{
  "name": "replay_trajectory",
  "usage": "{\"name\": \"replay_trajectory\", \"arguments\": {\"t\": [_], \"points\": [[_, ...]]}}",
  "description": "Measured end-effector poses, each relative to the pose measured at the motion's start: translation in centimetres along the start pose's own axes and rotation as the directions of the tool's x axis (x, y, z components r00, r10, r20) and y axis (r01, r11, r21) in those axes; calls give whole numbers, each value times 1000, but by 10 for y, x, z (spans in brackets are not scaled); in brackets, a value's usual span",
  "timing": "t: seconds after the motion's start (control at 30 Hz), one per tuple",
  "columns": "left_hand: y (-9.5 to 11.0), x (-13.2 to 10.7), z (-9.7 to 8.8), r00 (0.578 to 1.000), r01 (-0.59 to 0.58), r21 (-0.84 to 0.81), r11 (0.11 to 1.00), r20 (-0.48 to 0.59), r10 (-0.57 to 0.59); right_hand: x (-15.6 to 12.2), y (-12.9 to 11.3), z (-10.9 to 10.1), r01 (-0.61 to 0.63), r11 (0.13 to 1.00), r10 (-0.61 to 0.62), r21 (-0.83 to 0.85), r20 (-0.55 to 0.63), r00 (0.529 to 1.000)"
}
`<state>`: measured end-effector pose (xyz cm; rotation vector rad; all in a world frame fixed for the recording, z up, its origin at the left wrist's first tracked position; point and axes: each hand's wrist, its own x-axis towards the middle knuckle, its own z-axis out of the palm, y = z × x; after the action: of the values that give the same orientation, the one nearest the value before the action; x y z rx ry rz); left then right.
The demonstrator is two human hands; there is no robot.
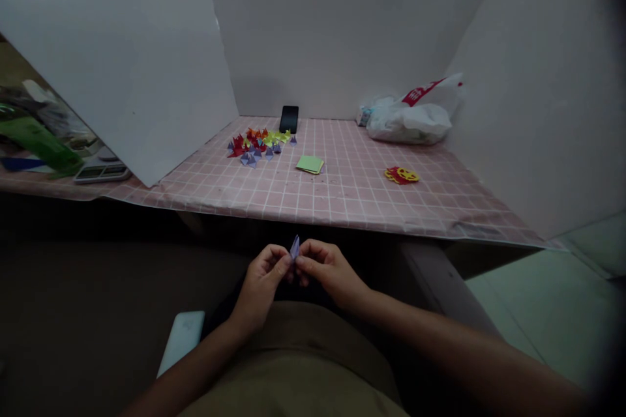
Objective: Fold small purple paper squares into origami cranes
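A small folded purple paper [295,247] is pinched between my two hands, just in front of the table's near edge and above my lap. My left hand [265,277] grips its left side with thumb and fingertips. From the other side, my right hand [328,268] pinches it the same way. The paper stands upright with a pointed tip; its lower part is hidden by my fingers. Beyond, on the table, lie a stack of green square paper [310,164] and a cluster of folded paper cranes [252,146] in red, orange, yellow and purple.
On the pink checked tabletop [352,195] are a black phone [289,118], a white plastic bag [413,118] and red and yellow cutouts [402,174]. White panels [342,26] surround it. A digital scale [102,171] sits left, and a white slab-like device [182,339] lies beside me.
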<state>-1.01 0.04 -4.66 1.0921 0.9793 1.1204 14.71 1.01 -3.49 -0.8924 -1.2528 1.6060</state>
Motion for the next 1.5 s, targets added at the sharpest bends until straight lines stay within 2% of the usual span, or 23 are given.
{"name": "replay_trajectory", "arguments": {"t": [0.13, 0.2, 0.27, 0.43, 0.57, 0.7, 0.9, 1.1, 1.33, 1.43, 1.5], "points": [[5, -1, -3, 970, -218, 338, 916, -28, 241, -1, -3, 1, 20, 985, -26, -172, -34, 999], [6, -1, -4, 960, -240, 420, 875, -30, 277, -2, -5, 1, 20, 973, -28, -228, -33, 999], [6, -2, -4, 967, -208, 443, 872, -39, 250, -2, -5, 1, 15, 967, -24, -253, -31, 999], [5, -3, -2, 975, -161, 406, 900, -74, 208, -2, -5, 0, 57, 952, -68, -302, -26, 997], [5, -4, -2, 963, -183, 435, 882, -100, 249, -2, -3, 0, 107, 934, -129, -342, -43, 991], [2, -5, -2, 954, -220, 455, 863, -82, 287, -3, -1, 2, 140, 923, -168, -360, -48, 985], [3, -5, 0, 967, -205, 391, 897, -60, 247, -6, 0, 2, 158, 907, -199, -391, -66, 978], [12, -6, 4, 980, -151, 294, 944, -81, 182, -8, -2, 2, 198, 917, -228, -346, -49, 972], [15, -6, 3, 980, -175, 224, 959, -53, 191, -9, -2, 3, 181, 942, -197, -284, -31, 980], [16, -6, 3, 982, -152, 180, 972, -87, 169, -10, -4, 2, 239, 907, -256, -346, -2, 967], [17, -7, 4, 984, -133, 159, 978, -99, 150, -11, -5, 0, 309, 853, -330, -421, 23, 944]]}}
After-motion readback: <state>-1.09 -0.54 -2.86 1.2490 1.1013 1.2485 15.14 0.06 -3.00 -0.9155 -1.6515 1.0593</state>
